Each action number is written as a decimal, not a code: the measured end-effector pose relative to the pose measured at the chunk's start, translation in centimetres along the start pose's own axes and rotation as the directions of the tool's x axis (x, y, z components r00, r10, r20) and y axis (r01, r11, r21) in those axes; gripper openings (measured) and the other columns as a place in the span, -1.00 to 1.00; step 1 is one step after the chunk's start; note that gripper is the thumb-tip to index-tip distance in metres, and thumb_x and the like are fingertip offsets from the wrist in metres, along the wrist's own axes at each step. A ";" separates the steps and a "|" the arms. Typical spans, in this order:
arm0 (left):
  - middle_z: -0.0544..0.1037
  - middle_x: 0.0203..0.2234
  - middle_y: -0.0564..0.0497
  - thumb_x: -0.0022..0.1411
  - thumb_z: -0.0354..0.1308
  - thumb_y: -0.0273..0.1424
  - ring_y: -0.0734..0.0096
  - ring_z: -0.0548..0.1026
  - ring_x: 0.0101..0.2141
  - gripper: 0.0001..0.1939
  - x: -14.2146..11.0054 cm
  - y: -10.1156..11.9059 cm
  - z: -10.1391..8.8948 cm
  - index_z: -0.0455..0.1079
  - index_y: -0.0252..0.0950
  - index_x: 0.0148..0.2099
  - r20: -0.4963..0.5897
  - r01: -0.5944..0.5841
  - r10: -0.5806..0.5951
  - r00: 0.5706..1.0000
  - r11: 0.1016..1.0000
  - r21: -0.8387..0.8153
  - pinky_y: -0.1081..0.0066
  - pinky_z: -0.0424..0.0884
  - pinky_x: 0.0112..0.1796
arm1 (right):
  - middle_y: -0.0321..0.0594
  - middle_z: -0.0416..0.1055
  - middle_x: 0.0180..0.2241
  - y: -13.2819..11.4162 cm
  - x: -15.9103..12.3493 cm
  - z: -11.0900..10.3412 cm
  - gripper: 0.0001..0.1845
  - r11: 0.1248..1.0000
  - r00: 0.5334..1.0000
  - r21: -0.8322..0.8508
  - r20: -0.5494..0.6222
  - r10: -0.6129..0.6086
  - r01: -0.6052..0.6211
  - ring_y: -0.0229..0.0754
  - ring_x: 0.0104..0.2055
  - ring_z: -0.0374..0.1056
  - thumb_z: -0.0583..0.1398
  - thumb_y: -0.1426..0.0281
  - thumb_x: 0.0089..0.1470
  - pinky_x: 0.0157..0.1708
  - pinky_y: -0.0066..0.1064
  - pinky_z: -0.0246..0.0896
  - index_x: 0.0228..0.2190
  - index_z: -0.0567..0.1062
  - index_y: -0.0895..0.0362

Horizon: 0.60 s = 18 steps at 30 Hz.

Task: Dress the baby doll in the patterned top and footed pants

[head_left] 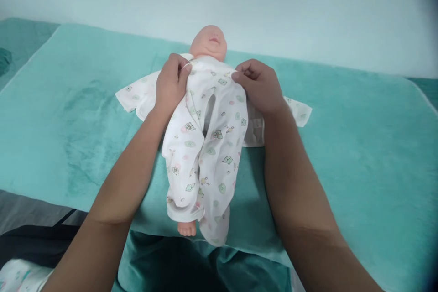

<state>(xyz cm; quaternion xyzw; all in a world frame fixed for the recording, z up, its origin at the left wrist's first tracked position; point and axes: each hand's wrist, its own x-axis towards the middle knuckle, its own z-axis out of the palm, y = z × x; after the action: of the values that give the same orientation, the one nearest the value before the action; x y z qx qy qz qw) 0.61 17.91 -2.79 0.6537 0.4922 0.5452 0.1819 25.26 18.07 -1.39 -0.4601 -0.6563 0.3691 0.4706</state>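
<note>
A baby doll (208, 42) lies on its back, head away from me. White baby pants (222, 146) with a small green and pink print cover its legs and reach up over its chest. One bare foot (186, 228) sticks out of the left pant leg; the right leg's end hides the other foot. My left hand (173, 82) pinches the waistband at its left corner. At the right corner, my right hand (258, 84) pinches it between thumb and fingers. Beneath the doll a matching baby shirt (300, 112) is spread, sleeves out to both sides.
A turquoise plush cover (359, 155) lies under everything, its near edge hanging down in front of me. A pale wall (273, 4) stands behind. At the lower left are a black object (34, 244) and a printed white cloth (23, 276).
</note>
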 end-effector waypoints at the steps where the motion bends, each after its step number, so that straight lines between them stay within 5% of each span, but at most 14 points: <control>1: 0.54 -0.27 0.00 0.33 0.23 -0.09 0.17 0.52 -0.13 -0.74 0.0 -0.1 0.0 0.35 -0.14 -0.24 0.008 0.025 -0.025 1.000 0.999 -0.023 0.16 0.41 -0.01 | -0.31 0.37 -0.41 0.2 0.1 0.4 -0.82 0.998 0.997 -0.037 -0.051 -0.051 0.050 -0.14 -0.20 0.40 0.36 0.25 0.12 -0.16 -0.23 0.43 -0.37 0.48 0.03; 4: 0.56 -0.28 0.00 0.29 0.29 -0.19 0.15 0.51 -0.06 -0.80 0.4 -0.4 0.1 0.38 -0.15 -0.27 0.011 0.084 -0.083 0.996 0.995 -0.061 0.16 0.41 0.06 | -0.28 0.42 -0.31 0.9 0.9 1.5 -0.82 0.982 0.982 -0.140 -0.126 -0.143 0.125 -0.10 -0.09 0.40 0.32 0.22 0.17 0.01 -0.17 0.38 -0.34 0.46 0.02; 11: 0.51 -0.37 0.03 0.28 0.31 -0.30 0.08 0.52 0.02 -0.86 1.7 -1.9 0.4 0.40 -0.14 -0.28 -0.022 0.090 -0.091 0.996 0.995 -0.039 0.10 0.35 0.13 | -0.30 0.43 -0.36 3.3 3.8 1.8 -0.78 0.974 0.985 -0.218 -0.147 -0.090 0.056 -0.08 -0.15 0.41 0.32 0.18 0.15 -0.01 -0.16 0.36 -0.38 0.42 -0.01; 18: 0.53 -0.25 0.01 0.27 0.33 -0.26 0.18 0.52 -0.04 -0.83 1.4 -3.2 0.5 0.41 -0.16 -0.21 -0.076 0.051 -0.054 0.996 0.998 -0.039 0.13 0.41 0.08 | -0.30 0.42 -0.33 2.9 2.4 2.7 -0.89 0.979 0.973 -0.187 -0.198 -0.117 0.079 -0.17 -0.21 0.41 0.25 0.27 0.19 -0.05 -0.24 0.36 -0.27 0.46 0.02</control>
<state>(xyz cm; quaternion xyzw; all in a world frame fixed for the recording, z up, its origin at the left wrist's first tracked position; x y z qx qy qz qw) -0.52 20.66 -4.72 0.6156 0.5054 0.5743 0.1891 23.07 21.13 -4.15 -0.5033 -0.6558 0.2350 0.5113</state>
